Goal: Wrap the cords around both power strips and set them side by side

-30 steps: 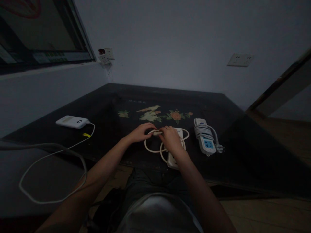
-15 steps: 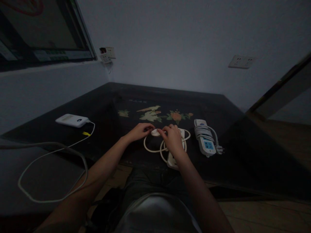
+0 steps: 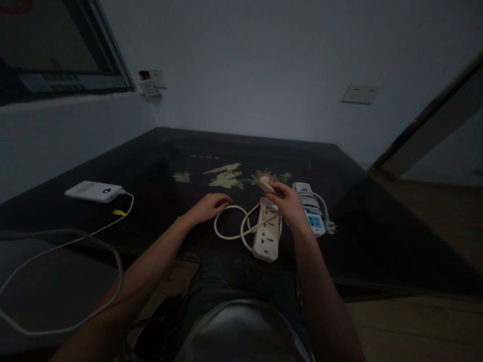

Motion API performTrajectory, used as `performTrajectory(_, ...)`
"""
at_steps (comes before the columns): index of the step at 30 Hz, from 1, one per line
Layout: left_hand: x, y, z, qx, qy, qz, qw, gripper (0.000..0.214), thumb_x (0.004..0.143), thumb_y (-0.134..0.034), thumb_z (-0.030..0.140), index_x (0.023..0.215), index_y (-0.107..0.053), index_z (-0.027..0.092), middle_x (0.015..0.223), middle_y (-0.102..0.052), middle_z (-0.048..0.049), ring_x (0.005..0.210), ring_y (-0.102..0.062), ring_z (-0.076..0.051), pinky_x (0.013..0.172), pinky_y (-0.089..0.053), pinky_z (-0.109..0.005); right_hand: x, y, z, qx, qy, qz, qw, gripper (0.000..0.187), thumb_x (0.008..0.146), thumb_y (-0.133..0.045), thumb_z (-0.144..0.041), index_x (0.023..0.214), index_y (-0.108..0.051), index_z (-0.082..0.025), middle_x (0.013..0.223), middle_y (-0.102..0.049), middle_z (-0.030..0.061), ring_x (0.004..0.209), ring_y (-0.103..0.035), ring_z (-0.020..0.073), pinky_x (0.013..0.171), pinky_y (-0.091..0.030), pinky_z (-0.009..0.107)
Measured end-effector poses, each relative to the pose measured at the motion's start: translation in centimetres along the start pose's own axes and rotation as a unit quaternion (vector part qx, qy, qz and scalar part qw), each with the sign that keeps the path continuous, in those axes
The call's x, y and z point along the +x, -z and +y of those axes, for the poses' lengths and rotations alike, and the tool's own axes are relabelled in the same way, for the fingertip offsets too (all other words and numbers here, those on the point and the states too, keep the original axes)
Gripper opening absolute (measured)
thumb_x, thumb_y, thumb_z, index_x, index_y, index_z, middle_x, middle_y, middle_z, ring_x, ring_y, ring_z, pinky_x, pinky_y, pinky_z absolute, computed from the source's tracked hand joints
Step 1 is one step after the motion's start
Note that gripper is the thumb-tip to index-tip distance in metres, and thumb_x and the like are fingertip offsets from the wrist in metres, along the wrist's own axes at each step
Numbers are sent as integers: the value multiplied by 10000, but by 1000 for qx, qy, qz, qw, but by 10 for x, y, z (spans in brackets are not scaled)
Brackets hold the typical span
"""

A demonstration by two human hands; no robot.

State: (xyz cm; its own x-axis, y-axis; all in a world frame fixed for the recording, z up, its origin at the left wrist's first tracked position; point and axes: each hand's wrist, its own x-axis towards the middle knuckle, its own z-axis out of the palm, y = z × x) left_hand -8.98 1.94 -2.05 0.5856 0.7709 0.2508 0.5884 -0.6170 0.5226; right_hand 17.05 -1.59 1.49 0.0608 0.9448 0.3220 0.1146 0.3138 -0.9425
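Observation:
My right hand (image 3: 287,203) pinches a white plug (image 3: 266,184), raised just beyond the far end of a white power strip (image 3: 266,236). The strip lies lengthwise toward me, sockets facing up. Its pale power cord (image 3: 231,238) loops out to the left and crosses over the strip. At the upper left of that loop rests my left hand (image 3: 211,206), its fingers loosely bent and slightly apart, with the tips close to the cord. Whether they touch it is hard to make out in the dim light.
Right of the strip lies a second power strip (image 3: 316,224) with blue sockets, wrapped in its own cord. A white power bank (image 3: 94,191) with a cable attached is at the left on the dark table (image 3: 324,166). Wall sockets (image 3: 361,94) are beyond.
The plug, earlier between both hands, has moved right and away from me in my right hand. My left hand has come off it. More of the strip's sockets now show.

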Motion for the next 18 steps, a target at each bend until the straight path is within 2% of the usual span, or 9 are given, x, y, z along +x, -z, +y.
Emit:
performTrajectory(2,0,-1,0,5,-3,-1,1000,263,891,-444,245,1042,-651,187,995,-695,-49,886,-636,-166,795,-480,-276,0,2,4,27,-1,39,999,234,617,-724,-304,793,-663,-163,769,-658,8,752,-584,158,772,-445,312)
performTrajectory(6,0,-1,2,4,-16,13,1000,248,888,-447,227,1030,-648,195,989,-692,-49,914,-640,-169,815,-489,-295,1,3,8,166,-34,104,980,244,537,-779,-285,708,-640,-181,725,-648,-12,695,-583,140,719,-491,307)
performTrajectory(10,-2,1,17,-33,-12,62,997,229,882,-475,225,1021,-654,190,984,-687,-59,932,-640,-180,841,-496,-324,1,4,8,209,-38,125,969,240,526,-782,-264,703,-638,-189,726,-646,-23,673,-586,130,709,-521,320)
performTrajectory(12,-1,1,32,-97,-9,96,991,221,882,-492,232,1032,-647,184,995,-681,-68,929,-640,-178,844,-502,-331,2,4,7,174,-29,119,977,215,562,-767,-289,713,-656,-183,720,-656,-12,659,-593,140,684,-518,315)
performTrajectory(14,6,-1,50,-186,-23,129,974,257,877,-521,245,1111,-610,188,1040,-665,-79,922,-638,-168,835,-512,-327,1,2,6,97,-11,104,990,183,636,-729,-323,724,-680,-170,690,-661,3,640,-597,153,651,-498,300)
performTrajectory(18,32,-2,81,-279,-49,225,932,595,787,-662,284,1334,-433,237,1245,-559,-120,979,-608,-171,771,-525,-289,-4,-5,5,-93,63,60,992,170,770,-612,-280,798,-729,-160,736,-706,39,692,-634,182,659,-473,287)
